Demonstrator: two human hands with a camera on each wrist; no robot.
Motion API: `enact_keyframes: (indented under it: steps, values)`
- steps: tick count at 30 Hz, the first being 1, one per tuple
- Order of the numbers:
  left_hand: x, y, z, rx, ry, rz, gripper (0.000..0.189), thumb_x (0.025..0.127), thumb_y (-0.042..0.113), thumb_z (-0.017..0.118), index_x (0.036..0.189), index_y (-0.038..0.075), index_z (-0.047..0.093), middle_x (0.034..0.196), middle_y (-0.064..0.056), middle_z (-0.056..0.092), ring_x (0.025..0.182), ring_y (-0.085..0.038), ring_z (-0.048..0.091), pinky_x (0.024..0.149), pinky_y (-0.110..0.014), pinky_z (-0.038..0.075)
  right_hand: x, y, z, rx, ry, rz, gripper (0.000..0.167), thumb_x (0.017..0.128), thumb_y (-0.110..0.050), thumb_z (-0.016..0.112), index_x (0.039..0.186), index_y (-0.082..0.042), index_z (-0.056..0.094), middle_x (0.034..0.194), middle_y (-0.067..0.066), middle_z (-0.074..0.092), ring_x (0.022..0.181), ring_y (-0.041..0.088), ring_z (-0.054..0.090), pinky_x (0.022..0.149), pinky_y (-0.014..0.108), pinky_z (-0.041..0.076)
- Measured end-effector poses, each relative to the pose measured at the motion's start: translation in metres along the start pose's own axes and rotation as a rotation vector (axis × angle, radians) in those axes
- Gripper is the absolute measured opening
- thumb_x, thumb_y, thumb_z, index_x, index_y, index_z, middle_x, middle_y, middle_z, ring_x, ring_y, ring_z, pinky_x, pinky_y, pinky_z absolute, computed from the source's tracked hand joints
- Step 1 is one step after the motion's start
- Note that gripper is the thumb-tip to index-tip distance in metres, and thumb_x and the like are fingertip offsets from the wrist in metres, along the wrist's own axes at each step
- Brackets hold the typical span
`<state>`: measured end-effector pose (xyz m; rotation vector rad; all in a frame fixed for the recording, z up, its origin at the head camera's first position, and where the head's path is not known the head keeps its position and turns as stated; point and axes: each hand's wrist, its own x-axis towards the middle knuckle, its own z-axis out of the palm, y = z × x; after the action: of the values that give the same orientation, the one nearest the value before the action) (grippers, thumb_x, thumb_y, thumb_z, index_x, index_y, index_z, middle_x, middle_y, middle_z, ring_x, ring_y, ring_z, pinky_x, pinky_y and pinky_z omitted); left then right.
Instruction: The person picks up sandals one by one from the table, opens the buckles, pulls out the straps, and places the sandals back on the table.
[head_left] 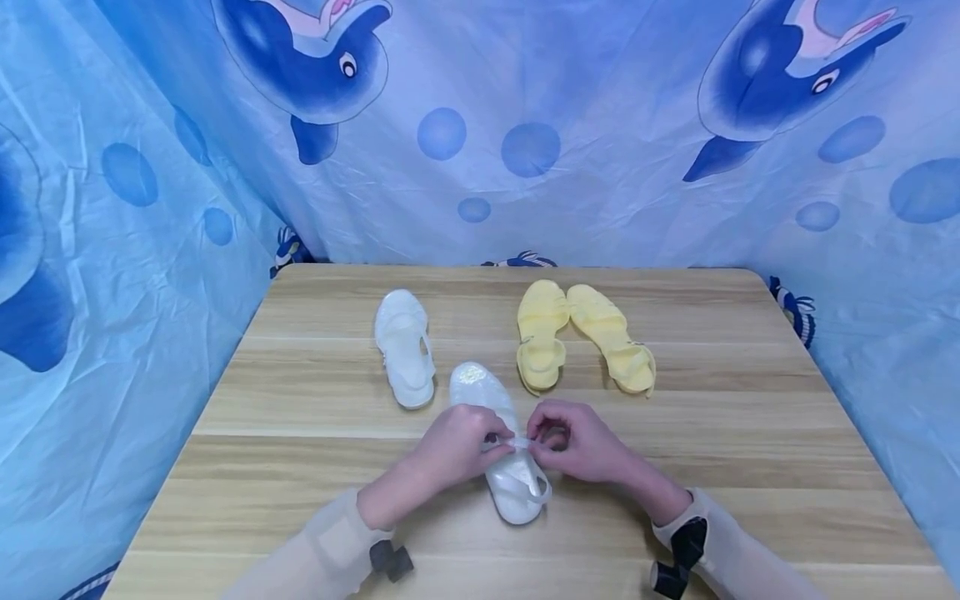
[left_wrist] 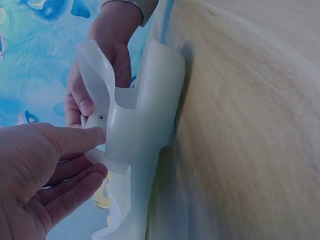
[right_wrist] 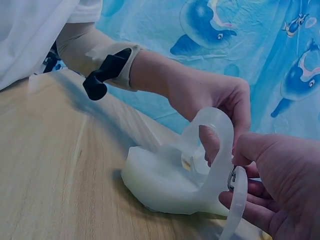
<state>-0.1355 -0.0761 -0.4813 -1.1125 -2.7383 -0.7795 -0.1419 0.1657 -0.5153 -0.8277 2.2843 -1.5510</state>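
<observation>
A white translucent sandal (head_left: pixel 517 496) lies on the table, toe pointing away, between both hands. My left hand (head_left: pixel 461 442) pinches its ankle strap from the left between thumb and fingers. From the right, my right hand (head_left: pixel 573 440) pinches the strap by its small metal buckle (right_wrist: pixel 232 178). In the right wrist view the strap's free end (right_wrist: pixel 239 202) hangs down past the right fingers. The heel strap (left_wrist: pixel 97 67) stands up in a loop in the left wrist view. Part of the strap is hidden behind the fingers.
Another white sandal (head_left: pixel 405 350) lies farther back to the left. Two yellow sandals (head_left: pixel 542 321) (head_left: pixel 603 321) lie side by side at the back right of the wooden table (head_left: pixel 300 467). A blue dolphin-print curtain (head_left: pixel 600 217) hangs around the table's back and sides.
</observation>
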Motion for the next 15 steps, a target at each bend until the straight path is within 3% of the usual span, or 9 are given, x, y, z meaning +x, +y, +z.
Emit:
enact_keyframes:
  steps: [8,15]
  values:
    - [0.0027,-0.0003,0.0020,0.019,0.084,0.096,0.021,0.086,0.027,0.090,0.102,0.015,0.084,0.092,0.003,0.082,0.084,-0.008,0.076,0.077,-0.021,0.062,0.0013,-0.0019,0.0004,0.015,-0.009,-0.008,0.020,0.087,0.005,0.076,0.097,-0.011,0.070,0.099,0.008,0.072,0.087,0.010,0.071,0.074,0.031,0.067]
    - [0.0015,0.0001,0.0000,0.040,0.043,0.077,0.015,0.085,0.025,0.090,0.096,0.017,0.085,0.087,0.005,0.081,0.079,-0.008,0.074,0.072,-0.019,0.060,0.0007,-0.0018,0.0014,-0.002,0.007,-0.012,0.019,0.088,0.003,0.077,0.097,-0.012,0.070,0.099,0.006,0.072,0.088,0.009,0.070,0.076,0.030,0.066]
